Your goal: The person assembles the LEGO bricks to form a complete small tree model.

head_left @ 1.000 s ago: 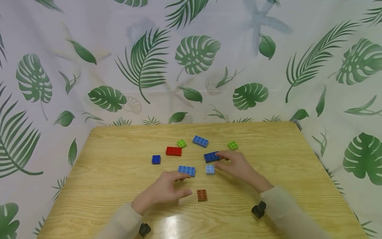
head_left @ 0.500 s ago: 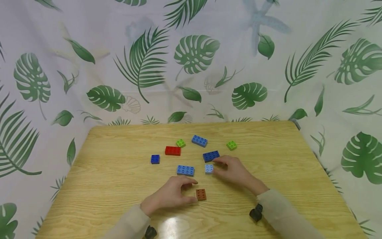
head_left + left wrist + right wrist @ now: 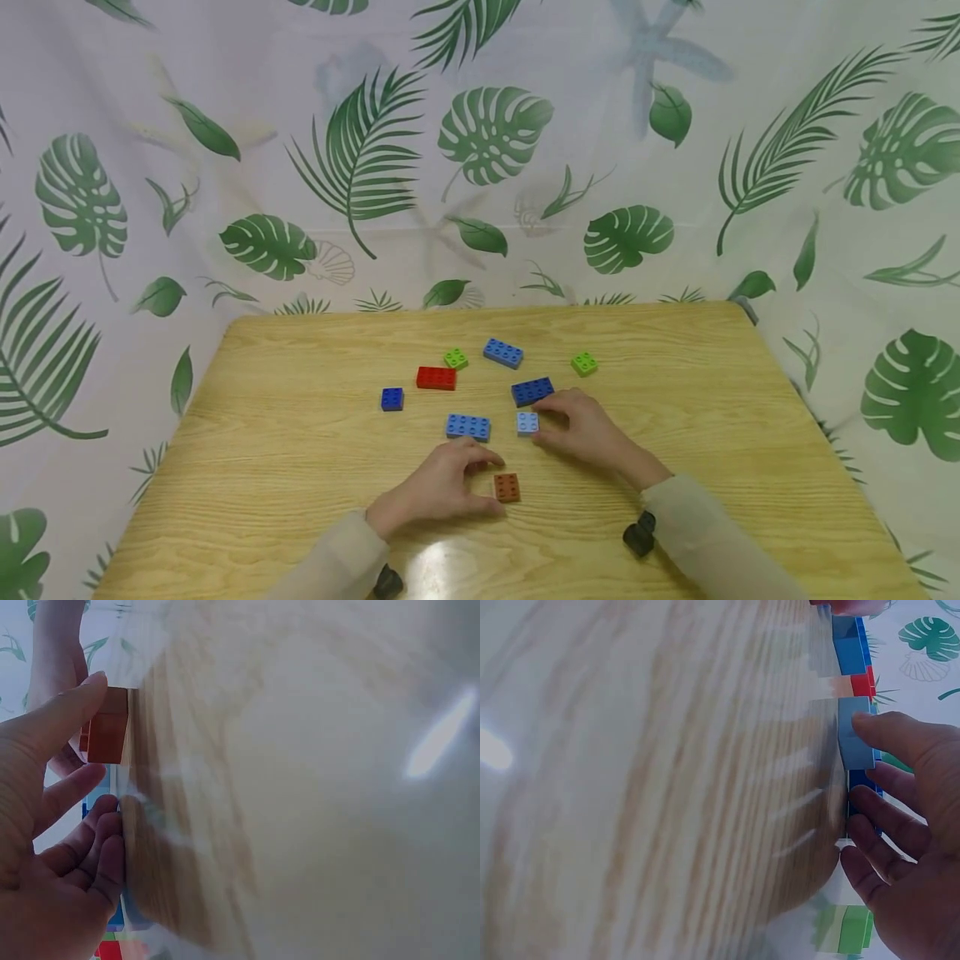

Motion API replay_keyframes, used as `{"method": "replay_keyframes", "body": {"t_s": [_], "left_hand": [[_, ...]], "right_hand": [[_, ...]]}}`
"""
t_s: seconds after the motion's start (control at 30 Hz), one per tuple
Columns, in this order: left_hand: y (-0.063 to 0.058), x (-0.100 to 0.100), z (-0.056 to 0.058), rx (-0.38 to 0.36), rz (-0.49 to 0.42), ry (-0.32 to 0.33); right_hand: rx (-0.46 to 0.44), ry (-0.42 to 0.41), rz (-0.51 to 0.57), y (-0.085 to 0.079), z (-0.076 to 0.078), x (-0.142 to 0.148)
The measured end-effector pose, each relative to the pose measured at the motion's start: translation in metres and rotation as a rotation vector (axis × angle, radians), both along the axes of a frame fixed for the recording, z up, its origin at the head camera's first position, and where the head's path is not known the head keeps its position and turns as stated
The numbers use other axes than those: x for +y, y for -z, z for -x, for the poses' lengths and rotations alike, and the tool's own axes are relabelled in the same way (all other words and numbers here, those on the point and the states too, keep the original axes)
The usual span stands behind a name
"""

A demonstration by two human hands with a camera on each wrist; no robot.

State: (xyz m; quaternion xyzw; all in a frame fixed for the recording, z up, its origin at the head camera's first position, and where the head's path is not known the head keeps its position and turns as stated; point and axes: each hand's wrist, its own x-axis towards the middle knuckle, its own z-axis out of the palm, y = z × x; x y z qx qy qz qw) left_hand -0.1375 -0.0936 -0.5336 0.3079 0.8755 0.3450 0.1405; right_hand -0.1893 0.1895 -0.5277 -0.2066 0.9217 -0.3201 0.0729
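On the table point(image 3: 262, 483), bricks point(image 3: 437, 378) lie unjoined, left hand point(image 3: 441, 483) parted, empty around orange brick point(image 3: 507, 488), right hand point(image 3: 583, 426) at pale-blue brick point(image 3: 527, 424), grip unclear.

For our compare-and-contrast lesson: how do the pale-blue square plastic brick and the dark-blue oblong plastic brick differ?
The pale-blue square plastic brick shows four studs; the dark-blue oblong plastic brick shows eight and is longer. The pale one is light in shade, the oblong one deep. The pale brick sits nearly straight to the viewer; the dark brick is slightly turned. Both lie studs-up on the wood-grain table.
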Motion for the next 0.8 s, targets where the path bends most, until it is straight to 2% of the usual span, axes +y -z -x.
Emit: {"method": "replay_keyframes", "body": {"t_s": [0.43, 0.8], "left_hand": [[0.006, 0.007, -0.002, 0.057, -0.013, -0.057], [0.009, 0.007, -0.001, 0.051, -0.038, -0.080]], "right_hand": [[0.059, -0.011, -0.021, 0.000, -0.001, -0.001], [0.003, -0.012, 0.041, -0.011, -0.013, -0.005]]}}
